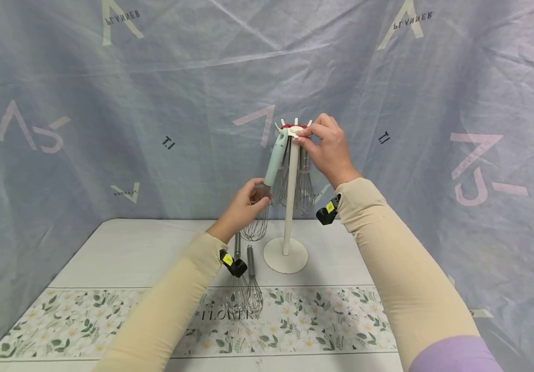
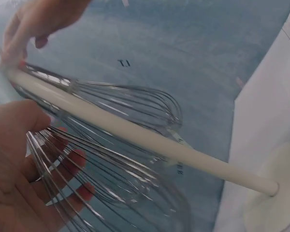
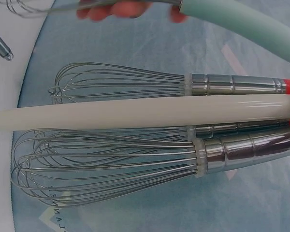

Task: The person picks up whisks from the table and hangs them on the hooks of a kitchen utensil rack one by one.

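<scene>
Your left hand [image 1: 241,206] has its thumb and fingers curled round the mint-handled whisk [image 1: 273,168], gripping it by the upper wires just below the handle. Your right hand [image 1: 331,147] is up at the head of the white stand [image 1: 291,201], thumb and forefinger pinching its rim, with the other fingers bent above.

The mint-handled whisk is on the left side of the stand, its handle tip up against the head and its wires slanting down and outward, away from the pole. You cannot tell from these views whether the handle's hole is over a hook. Its wires are above the table [image 1: 132,253], and the round base [image 1: 296,263] stands flat on the tabletop.

Behind the pole, steel whisks hang from the head with their wires downward; in the right wrist view you see a near one [image 3: 251,150] and an upper one [image 3: 241,84] with red at its handle end. Two more whisks lie side by side on the table in front of you, the right-hand one [image 1: 250,266] with its wires over the floral strip [image 1: 322,320]. A grey-blue printed cloth [image 1: 201,103] hangs behind everything
</scene>
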Available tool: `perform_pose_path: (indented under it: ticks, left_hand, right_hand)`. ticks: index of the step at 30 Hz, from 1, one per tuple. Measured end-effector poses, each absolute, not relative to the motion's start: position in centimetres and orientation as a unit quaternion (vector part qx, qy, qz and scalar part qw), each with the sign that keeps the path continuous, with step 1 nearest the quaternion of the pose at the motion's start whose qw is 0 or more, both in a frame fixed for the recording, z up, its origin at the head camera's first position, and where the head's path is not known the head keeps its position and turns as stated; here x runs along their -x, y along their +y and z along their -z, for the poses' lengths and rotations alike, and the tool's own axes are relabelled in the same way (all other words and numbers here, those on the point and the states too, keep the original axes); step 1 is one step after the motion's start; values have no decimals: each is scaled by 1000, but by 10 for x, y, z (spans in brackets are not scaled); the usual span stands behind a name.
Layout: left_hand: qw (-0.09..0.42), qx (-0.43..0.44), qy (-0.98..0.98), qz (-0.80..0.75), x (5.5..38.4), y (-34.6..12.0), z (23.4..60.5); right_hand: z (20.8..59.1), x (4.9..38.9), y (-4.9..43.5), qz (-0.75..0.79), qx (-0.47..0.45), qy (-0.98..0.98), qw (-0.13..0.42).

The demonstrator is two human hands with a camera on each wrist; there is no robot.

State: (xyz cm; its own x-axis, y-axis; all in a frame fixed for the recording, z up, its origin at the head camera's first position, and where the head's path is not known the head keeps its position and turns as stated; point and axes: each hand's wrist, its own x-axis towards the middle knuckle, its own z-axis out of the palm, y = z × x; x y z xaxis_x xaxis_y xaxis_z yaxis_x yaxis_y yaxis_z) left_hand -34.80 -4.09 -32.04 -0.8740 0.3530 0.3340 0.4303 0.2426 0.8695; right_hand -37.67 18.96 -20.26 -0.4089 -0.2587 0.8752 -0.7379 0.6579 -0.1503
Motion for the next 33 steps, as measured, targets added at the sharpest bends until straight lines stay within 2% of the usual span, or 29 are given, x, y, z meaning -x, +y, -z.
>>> perform_pose_path:
  ticks: [8, 20, 33]
  left_hand:
    - [19, 209, -815, 541, 354, -40, 347]
    - [4, 204, -798, 567, 352, -29, 386]
    - [-2, 182, -801, 570, 350, -19, 397]
  right_hand:
    - [202, 378, 191, -275, -308, -794, 447]
    - [202, 377, 191, -269, -307, -801, 439]
    - [203, 378, 190, -267, -313, -795, 445]
